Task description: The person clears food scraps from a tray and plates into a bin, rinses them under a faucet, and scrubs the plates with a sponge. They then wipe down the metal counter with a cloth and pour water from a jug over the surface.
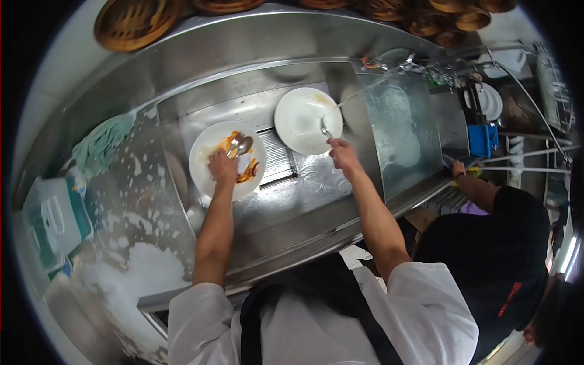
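Note:
My left hand (223, 165) is over a white plate (202, 135) of food scraps (246, 173). Its fingers close on the handles of a fork (236, 139) and a spoon (244, 145), whose heads point away from me. To the right, a second white plate (298, 118) with a small orange smear is tilted in the sink. My right hand (344, 155) grips a piece of metal cutlery (325, 128) over that plate's right side. Between the two plates a ridged metal drain grate (277, 159) shows in the floor of the steel sink (328, 182).
A thin water stream runs from the tap (409, 61) toward the right plate. Further right is a water-filled basin (398, 121). A co-worker in black (480, 255) stands there. Green cloth (104, 143), a plastic tub (58, 216) and suds (137, 274) are left; wooden dishes (137, 24) line the back.

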### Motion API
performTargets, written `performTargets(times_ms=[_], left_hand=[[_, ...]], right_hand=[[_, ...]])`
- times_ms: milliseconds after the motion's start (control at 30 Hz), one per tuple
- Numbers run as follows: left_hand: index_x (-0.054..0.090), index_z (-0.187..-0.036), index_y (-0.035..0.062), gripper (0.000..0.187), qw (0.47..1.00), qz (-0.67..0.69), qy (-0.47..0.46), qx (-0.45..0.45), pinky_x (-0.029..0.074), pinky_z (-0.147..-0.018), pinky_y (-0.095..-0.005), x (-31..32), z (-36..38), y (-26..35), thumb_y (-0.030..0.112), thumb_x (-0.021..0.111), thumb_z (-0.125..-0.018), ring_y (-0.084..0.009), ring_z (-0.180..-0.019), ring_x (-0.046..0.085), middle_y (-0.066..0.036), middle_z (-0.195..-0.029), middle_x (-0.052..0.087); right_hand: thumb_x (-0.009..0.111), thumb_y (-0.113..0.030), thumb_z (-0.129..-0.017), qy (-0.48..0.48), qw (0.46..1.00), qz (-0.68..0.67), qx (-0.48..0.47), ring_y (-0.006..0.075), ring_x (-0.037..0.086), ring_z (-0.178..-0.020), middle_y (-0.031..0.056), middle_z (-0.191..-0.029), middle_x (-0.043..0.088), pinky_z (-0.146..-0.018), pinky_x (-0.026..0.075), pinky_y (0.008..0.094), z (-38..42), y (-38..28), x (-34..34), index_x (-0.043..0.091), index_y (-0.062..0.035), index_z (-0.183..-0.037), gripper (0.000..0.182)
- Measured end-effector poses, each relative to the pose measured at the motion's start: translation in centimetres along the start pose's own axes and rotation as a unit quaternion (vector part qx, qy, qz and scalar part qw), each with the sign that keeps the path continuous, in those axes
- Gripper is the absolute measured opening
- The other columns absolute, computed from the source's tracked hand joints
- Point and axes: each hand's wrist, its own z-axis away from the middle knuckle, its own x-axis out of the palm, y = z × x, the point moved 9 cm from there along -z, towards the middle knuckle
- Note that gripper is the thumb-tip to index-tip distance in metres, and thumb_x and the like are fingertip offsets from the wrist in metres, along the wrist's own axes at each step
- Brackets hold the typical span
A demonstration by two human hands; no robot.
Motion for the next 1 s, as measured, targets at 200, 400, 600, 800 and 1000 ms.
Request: performTargets(times_ms=[200,400,600,800,1000], left_hand=[[0.061,-0.114,0.0056,0.035,0.975,-0.142,-0.166,0.039,0.041,-0.097,-0.0522,4.9,-2.0,0.8,0.021,0.056,-0.082,-0.0332,-0.114,0.055,-0.015,-0.115,0.064],[0.064,-0.099,0.0071,0.017,0.994,0.002,-0.110,0.020,0.049,-0.081,-0.0455,3.3,-1.4,-0.2,0.014,0.057,-0.085,-0.0281,-0.092,0.065,-0.016,-0.092,0.068],[0.063,-0.089,0.0052,0.010,0.972,0.211,-0.062,-0.077,0.048,-0.056,-0.0292,-2.6,-0.3,-2.7,0.012,0.068,-0.084,-0.0132,-0.059,0.058,-0.004,-0.066,0.062],[0.068,-0.102,0.0006,0.040,0.951,0.150,-0.075,-0.261,0.053,-0.070,-0.0392,-0.9,3.4,-10.2,0.022,0.079,-0.070,-0.0259,-0.075,0.067,-0.017,-0.084,0.070],[0.064,-0.098,0.0025,0.019,0.966,-0.172,-0.118,-0.152,0.053,-0.083,-0.0467,-5.6,5.0,-6.0,0.009,0.056,-0.082,-0.0376,-0.096,0.066,-0.025,-0.098,0.067]], right_hand=[[0.055,-0.016,-0.090,0.000,0.966,0.201,-0.161,0.0147,0.060,-0.055,0.0080,-0.068,0.061,-0.044,0.044,0.0318,-11.3,2.2,0.1,0.059,0.0012,-0.092,0.018],[0.052,-0.008,-0.082,-0.029,0.951,0.301,-0.070,0.0255,0.064,-0.054,0.0182,-0.062,0.062,-0.046,0.050,0.0363,-14.7,-0.8,-0.5,0.058,0.0093,-0.090,0.020],[0.051,-0.009,-0.083,-0.147,0.967,0.191,0.087,0.0260,0.064,-0.054,0.0189,-0.068,0.065,-0.046,0.050,0.0399,-17.6,4.4,0.7,0.061,0.0100,-0.087,0.022],[0.056,-0.021,-0.091,-0.322,0.939,0.110,0.059,0.0146,0.056,-0.050,0.0058,-0.069,0.060,-0.047,0.050,0.0316,-20.8,5.1,3.7,0.060,-0.0026,-0.085,0.020],[0.056,-0.019,-0.093,-0.343,0.894,-0.250,0.145,0.0085,0.048,-0.049,-0.0007,-0.063,0.052,-0.042,0.041,0.0236,-22.6,3.5,7.2,0.057,-0.0083,-0.077,0.019]])
